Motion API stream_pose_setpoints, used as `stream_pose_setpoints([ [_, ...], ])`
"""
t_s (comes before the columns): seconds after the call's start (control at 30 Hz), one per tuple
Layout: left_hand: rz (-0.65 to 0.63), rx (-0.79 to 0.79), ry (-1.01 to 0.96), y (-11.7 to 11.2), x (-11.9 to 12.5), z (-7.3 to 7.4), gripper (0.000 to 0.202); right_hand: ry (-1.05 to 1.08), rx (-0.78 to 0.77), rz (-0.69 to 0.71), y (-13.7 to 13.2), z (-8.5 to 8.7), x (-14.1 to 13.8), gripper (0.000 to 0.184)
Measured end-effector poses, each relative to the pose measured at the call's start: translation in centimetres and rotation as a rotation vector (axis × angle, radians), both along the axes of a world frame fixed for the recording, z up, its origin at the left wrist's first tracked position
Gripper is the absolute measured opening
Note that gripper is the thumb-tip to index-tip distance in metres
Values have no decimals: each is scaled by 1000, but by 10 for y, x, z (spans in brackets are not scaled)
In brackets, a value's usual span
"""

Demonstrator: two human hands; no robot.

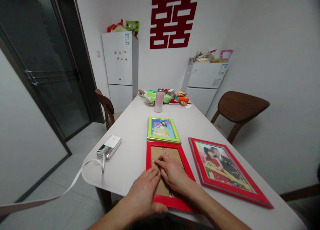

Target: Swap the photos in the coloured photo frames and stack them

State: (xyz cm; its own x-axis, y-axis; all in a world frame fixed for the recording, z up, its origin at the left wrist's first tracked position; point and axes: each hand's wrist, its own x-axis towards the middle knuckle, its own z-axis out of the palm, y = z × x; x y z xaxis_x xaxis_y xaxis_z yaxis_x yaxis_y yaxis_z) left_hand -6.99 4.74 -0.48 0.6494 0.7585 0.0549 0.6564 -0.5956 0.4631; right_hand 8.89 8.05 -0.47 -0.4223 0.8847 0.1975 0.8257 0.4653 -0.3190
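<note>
A red picture frame (149, 156) lies face down at the near edge of the table, its brown backing board (172, 152) facing up. Small metal clips sit around the backing, among them a top clip (163, 150). My left hand (143, 193) grips the frame's near left side, fingers over the rim and backing, thumb along the near edge. With fingertips closed together, my right hand (172, 173) reaches across the backing to the left clip (153, 161). Touching the far edge is a lime-green framed picture (162, 128). To the right lies a larger red framed photo (222, 166).
On the white table (127, 166) are a silver-white device (110, 146) with a white strap (72, 183) at left and a pink bottle (159, 100) farther back. Packets and snacks (182, 99) cover the far end. Wooden chairs (240, 106) flank the table.
</note>
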Motion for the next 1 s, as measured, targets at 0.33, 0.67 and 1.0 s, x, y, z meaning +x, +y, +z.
stream_pose_setpoints([
  [0.33, 9, 2, -54, 1, -2, -2, 85, -107, 4, 61, 4, 1, -3, 21],
  [0.67, 17, -23, -33, 0, -2, -4, 82, -3, 20, -408, 54, -10, 13, 21],
  [1.0, 15, -11, 4, -3, -1, 1, 80, 77, 30, -480, 64, -8, 16, 24],
])
